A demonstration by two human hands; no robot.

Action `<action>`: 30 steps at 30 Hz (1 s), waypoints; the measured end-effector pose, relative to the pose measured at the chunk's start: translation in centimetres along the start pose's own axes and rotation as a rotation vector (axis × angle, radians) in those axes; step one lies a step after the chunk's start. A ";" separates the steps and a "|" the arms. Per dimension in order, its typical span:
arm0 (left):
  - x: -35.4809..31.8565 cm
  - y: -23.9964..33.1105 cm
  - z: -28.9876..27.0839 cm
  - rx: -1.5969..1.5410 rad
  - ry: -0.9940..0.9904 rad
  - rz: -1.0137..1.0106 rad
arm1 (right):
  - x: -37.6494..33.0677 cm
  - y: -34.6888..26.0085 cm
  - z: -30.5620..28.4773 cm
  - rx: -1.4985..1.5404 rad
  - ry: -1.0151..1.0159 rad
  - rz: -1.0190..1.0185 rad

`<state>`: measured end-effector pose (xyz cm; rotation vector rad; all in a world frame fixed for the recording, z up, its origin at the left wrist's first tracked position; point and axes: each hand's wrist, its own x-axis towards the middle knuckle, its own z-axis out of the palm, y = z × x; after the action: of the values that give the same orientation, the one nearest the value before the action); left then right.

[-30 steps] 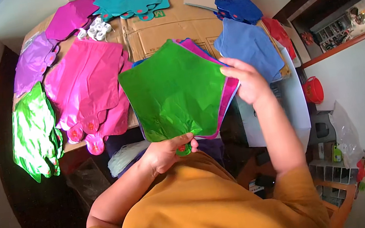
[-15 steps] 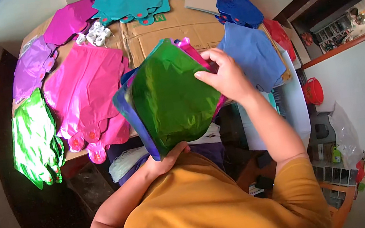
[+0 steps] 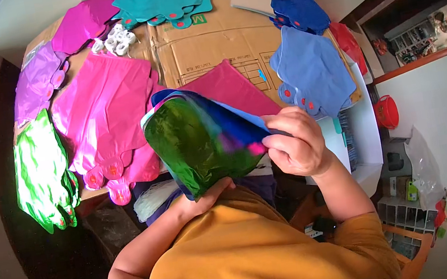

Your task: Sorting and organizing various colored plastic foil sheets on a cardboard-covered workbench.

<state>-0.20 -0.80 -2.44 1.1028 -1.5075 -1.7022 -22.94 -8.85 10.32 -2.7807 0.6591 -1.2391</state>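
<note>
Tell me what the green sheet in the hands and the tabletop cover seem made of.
Green sheet: likely thin metallic foil film, glossy, with bright glints and soft curling. Tabletop cover: corrugated cardboard by the look, matte brown, with flap seams and printed panels.

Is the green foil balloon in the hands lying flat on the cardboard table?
No, the green foil balloon is lifted off the cardboard table, bent in a stack held by the left hand and right hand.
</note>
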 end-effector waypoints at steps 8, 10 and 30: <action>-0.5 1.5 0.0 -0.166 -0.142 -0.200 | -1.0 6.1 1.3 0.229 -0.038 1.010; -0.7 1.8 -0.2 -0.334 -0.194 -0.157 | 0.2 6.7 1.3 0.151 -0.156 1.053; -0.9 2.2 0.9 -0.043 0.066 0.002 | 8.6 6.9 4.5 0.134 -0.796 0.138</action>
<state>-0.75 0.02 -0.09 1.1235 -1.4243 -1.6725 -17.17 -19.15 11.92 -2.7081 0.6306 -0.0914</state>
